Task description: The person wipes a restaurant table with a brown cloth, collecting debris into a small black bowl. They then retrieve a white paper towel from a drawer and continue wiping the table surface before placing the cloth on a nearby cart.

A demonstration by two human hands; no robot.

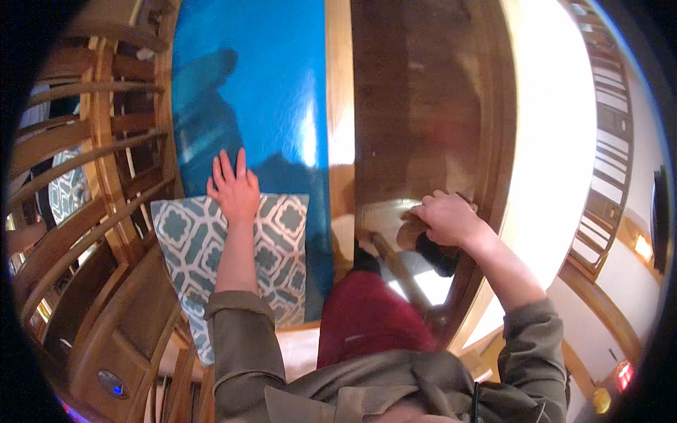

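Observation:
My left hand [232, 190] is spread flat, fingers apart, over the far edge of a grey-green and white patterned cushion [280, 254]. Its fingertips reach onto the glossy blue seat pad [254, 106] of a wooden bench. The forearm crosses the cushion and hides part of it. On the other side, my right hand [449, 217] has curled fingers beside the dark wooden edge [500, 158] along a bright white surface [550, 132]. Brown and black shapes show just below it. Whether they are in its grasp, I cannot tell.
Curved wooden slats [106, 153] of a bench back rise on the left, with another patterned cushion [69, 182] behind them. A pale wooden edge [340, 79] borders the blue pad. My leg in red trousers [370, 317] stands between bench and white surface. A wooden bar [399, 267] slants low down.

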